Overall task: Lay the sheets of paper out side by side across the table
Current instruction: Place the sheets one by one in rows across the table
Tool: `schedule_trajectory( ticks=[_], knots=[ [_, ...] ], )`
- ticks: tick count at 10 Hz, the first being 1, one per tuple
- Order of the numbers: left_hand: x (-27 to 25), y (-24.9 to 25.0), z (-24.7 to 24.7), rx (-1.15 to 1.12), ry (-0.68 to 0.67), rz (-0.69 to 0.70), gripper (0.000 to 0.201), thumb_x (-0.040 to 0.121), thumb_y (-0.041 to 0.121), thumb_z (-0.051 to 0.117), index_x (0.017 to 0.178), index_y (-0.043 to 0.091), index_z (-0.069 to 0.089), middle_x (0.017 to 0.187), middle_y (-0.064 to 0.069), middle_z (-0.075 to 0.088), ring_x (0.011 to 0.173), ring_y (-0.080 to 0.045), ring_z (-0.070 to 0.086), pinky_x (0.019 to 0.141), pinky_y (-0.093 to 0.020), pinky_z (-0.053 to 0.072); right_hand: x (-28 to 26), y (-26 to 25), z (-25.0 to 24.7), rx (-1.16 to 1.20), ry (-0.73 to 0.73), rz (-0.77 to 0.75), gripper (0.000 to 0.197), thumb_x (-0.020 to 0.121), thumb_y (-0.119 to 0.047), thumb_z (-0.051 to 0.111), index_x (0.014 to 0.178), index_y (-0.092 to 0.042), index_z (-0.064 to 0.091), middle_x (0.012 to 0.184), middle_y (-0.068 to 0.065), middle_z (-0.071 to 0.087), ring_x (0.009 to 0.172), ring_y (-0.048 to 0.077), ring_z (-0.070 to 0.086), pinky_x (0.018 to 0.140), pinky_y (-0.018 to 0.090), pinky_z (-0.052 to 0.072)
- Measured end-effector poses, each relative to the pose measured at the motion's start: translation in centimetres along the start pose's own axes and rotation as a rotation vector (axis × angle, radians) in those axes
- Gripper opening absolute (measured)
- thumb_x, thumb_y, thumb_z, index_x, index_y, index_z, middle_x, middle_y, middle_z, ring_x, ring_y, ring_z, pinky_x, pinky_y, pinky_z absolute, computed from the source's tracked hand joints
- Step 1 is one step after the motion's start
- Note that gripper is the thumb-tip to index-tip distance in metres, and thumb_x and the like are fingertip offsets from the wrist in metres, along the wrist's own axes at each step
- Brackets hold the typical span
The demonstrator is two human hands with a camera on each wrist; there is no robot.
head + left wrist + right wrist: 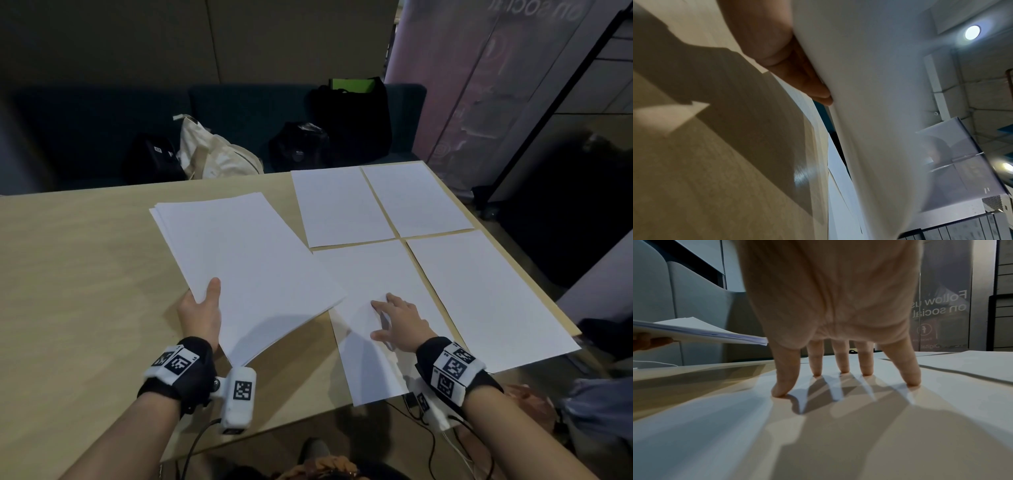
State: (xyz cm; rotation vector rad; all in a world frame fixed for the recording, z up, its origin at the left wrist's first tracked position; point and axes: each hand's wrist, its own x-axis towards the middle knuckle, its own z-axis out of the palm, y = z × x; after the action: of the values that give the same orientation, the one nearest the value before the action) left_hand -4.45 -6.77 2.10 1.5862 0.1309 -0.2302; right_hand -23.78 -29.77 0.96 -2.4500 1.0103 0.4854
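Stack [239,267] angled left-away, sheet [373,308] lengthwise away.

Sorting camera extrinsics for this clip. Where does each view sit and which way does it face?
Head: looks forward and down at the table, four laid sheets, both forearms and hands.
Left wrist: under the left hand, looks along the fingers up the held paper stack towards the ceiling.
Right wrist: behind the right hand, looks low across the near-left sheet its fingertips press.
Shared: the stack appears in all three.
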Motion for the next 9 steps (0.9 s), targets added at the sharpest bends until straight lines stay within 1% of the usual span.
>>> schedule_trajectory(
  ticks=[1,2,4,5,6,7,8,9],
  knots=[
    [0.0,-0.1,0.0,0.002,-0.004,-0.004,0.032,0.094,0.014,0.053,0.122,-0.002,0.056,0.126,-0.014,0.060,0.101,-0.017,0.055,0.087,-0.026,0.040,0.0,0.0,0.0,0.000,-0.001,-0.001,0.069,0.087,-0.035,0.061,0.146,-0.029,0.026,0.160,0.004,0.010,0.145,0.029,0.012,0.113,0.057,0.023],
    [-0.2,-0.2,-0.1,0.006,-0.004,-0.012,0.032,0.094,0.014,0.053,0.122,-0.002,0.056,0.126,-0.015,0.060,0.104,-0.020,0.057,0.088,-0.026,0.040,0.0,0.0,0.0,0.004,-0.001,0.003,0.069,0.087,-0.034,0.062,0.146,-0.029,0.026,0.160,0.003,0.009,0.145,0.029,0.011,0.113,0.058,0.023],
    [-0.6,-0.2,-0.3,0.013,-0.005,-0.005,0.033,0.094,0.014,0.052,0.122,-0.003,0.056,0.127,-0.016,0.060,0.102,-0.019,0.055,0.087,-0.026,0.040,0.2,0.2,-0.1,0.004,-0.007,-0.004,0.069,0.086,-0.033,0.063,0.145,-0.028,0.028,0.159,0.004,0.012,0.145,0.029,0.013,0.113,0.057,0.023],
    [-0.6,0.0,-0.6,0.012,-0.001,0.002,0.033,0.094,0.014,0.052,0.122,-0.003,0.056,0.125,-0.014,0.060,0.101,-0.018,0.055,0.087,-0.025,0.040,0.1,-0.1,-0.3,0.003,0.001,0.000,0.068,0.086,-0.036,0.063,0.145,-0.027,0.030,0.159,0.005,0.014,0.144,0.030,0.016,0.113,0.055,0.023],
    [-0.5,0.2,-0.9,0.008,-0.004,0.003,0.032,0.094,0.015,0.053,0.120,-0.003,0.057,0.118,-0.009,0.061,0.100,-0.019,0.056,0.085,-0.025,0.040,0.1,-0.9,-1.0,0.001,0.080,-0.031,0.065,0.087,-0.042,0.059,0.144,-0.024,0.034,0.157,0.007,0.022,0.142,0.030,0.023,0.113,0.049,0.024],
    [-0.3,0.3,-1.2,0.001,-0.019,0.000,0.030,0.094,0.016,0.053,0.118,-0.001,0.058,0.110,-0.006,0.060,0.098,-0.019,0.056,0.084,-0.026,0.040,0.2,-3.0,-2.1,0.091,0.197,-0.113,0.049,0.094,-0.039,0.049,0.137,-0.016,0.045,0.148,0.009,0.039,0.135,0.029,0.036,0.109,0.043,0.030],
    [0.1,0.5,-1.4,-0.011,-0.046,0.002,0.031,0.093,0.017,0.054,0.119,0.000,0.058,0.110,-0.006,0.061,0.100,-0.020,0.058,0.086,-0.027,0.042,0.1,-6.1,-3.3,0.393,0.182,-0.191,0.044,0.096,-0.034,0.047,0.131,-0.007,0.051,0.133,0.009,0.056,0.120,0.024,0.052,0.099,0.029,0.038],
    [0.7,0.8,-1.5,-0.026,-0.060,0.004,0.032,0.093,0.019,0.056,0.119,0.002,0.059,0.115,-0.007,0.063,0.102,-0.021,0.059,0.088,-0.029,0.044,0.2,-8.9,-3.6,0.517,0.135,-0.222,0.045,0.087,-0.032,0.063,0.124,-0.006,0.055,0.092,-0.003,0.059,0.087,0.017,0.054,0.073,0.021,0.041]
  ],
)
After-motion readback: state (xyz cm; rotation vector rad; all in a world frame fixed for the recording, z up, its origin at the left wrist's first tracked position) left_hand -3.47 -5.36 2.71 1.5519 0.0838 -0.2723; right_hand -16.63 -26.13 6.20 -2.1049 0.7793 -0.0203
